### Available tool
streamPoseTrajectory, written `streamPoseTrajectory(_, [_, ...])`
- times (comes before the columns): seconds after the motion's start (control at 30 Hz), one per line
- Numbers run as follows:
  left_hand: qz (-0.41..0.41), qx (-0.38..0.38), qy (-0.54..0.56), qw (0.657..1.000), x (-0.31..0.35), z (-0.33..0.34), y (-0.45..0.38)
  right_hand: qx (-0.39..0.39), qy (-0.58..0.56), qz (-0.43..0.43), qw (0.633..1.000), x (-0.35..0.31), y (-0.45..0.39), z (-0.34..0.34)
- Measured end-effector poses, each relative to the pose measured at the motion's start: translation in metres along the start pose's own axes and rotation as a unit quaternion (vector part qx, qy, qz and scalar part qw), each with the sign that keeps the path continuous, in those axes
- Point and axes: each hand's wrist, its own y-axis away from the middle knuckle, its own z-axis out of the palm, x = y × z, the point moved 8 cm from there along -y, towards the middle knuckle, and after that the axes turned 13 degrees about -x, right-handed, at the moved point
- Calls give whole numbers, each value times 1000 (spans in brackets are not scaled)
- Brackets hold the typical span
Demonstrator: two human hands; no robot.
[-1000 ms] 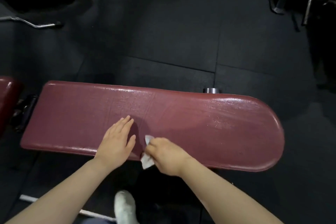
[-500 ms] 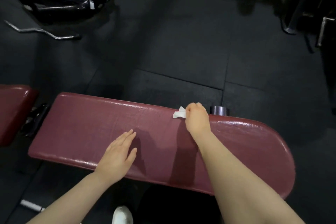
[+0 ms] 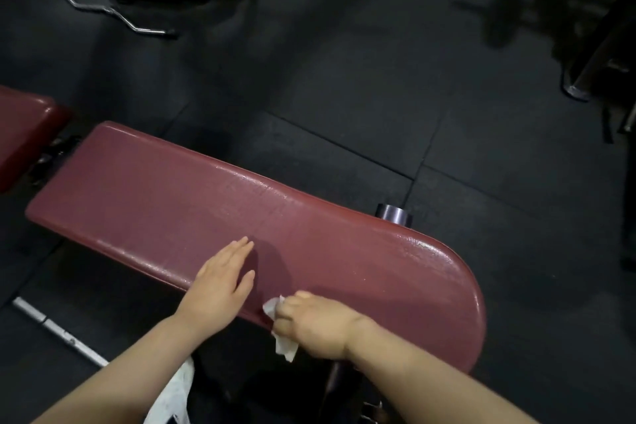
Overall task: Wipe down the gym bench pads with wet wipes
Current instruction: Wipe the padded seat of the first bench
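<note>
Right hand (image 3: 316, 327) gripping a crumpled white wet wipe (image 3: 283, 337) at the near edge of the long maroon vinyl bench pad (image 3: 344, 251)!

Fingers are curling tight around the wipe, pressing it against the pad's front rim, a tail of it hanging below the edge. The left hand (image 3: 220, 282) is lying flat beside it, fingers straight and together, palm resting on the pad. Both forearms are reaching in from below. The pad's far half is glistening. Beyond, a curved chrome bar (image 3: 113, 12) is lying on the black rubber floor (image 3: 344, 79); its neighbouring white tag is too small to read.
</note>
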Motion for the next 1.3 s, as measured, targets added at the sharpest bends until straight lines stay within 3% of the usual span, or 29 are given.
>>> streamPoseTrajectory(0.07, [-1,0,8,1000,10,10,-1,30,-23,34,999,30,2,-23])
streamPoseTrajectory(0.2, [6,6,14,1000,27,26,-3,162,-76,216,960,126,29,-62])
streamPoseTrajectory(0.27, [5,2,18,1000,31,32,-2,180,-64,317,929,162,40,-64])
streamPoseTrajectory(0.37, [6,-7,19,1000,37,36,1,230,-145,436,858,175,53,-63])
streamPoseTrajectory(0.43, [13,-7,19,1000,42,36,4,234,-137,407,872,151,51,-56])
streamPoseTrajectory(0.57, [26,-23,10,999,49,39,9,145,-106,172,969,41,55,4])
streamPoseTrajectory(0.67, [34,-41,-1,999,54,44,12,90,-81,91,988,12,76,35])
streamPoseTrajectory(0.77, [46,-42,-15,998,63,44,9,24,-17,43,999,22,82,22])
streamPoseTrajectory(0.83, [45,-35,-19,998,68,42,5,24,-22,77,996,54,81,-2])
streamPoseTrajectory(0.87, [44,-31,-22,998,70,40,3,62,-56,132,988,82,84,-18])
streamPoseTrajectory(0.93, [44,-26,-28,998,74,38,0,149,-93,288,941,144,104,-45])
streamPoseTrajectory(1.0, [42,-24,-28,998,76,38,-1,182,-139,408,884,185,120,-50])
streamPoseTrajectory(1.1, [37,-26,-23,999,79,43,1,241,-191,468,828,171,121,-43])
streamPoseTrajectory(1.17, [37,-23,-9,999,84,47,3,263,-173,445,839,127,116,-23])
streamPoseTrajectory(1.3, [46,-44,-14,998,97,59,7,184,-102,224,952,10,116,47])
